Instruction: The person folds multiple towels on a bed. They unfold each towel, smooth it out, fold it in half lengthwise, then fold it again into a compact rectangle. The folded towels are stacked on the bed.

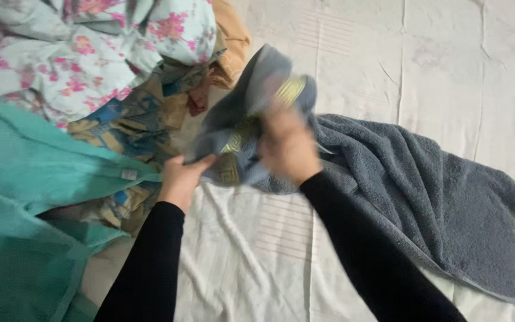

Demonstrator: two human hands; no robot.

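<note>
A slate-grey towel (412, 197), edged with a yellow-gold key-pattern band, is shown spread over a white sheet (257, 262) marked with faint pink stripes. Left of the towel, a teal cloth (25, 197) is seen; above that cloth, pale fabric printed with pink flowers (90, 53), and between them a blue-and-tan patterned cloth (132, 125). Black sleeves (150, 268) are worn

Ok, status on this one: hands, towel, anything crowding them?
Left hand and right hand both grip the grey towel, one end bunched and lifted. Laundry pile close on the left, touching nothing held.
</note>
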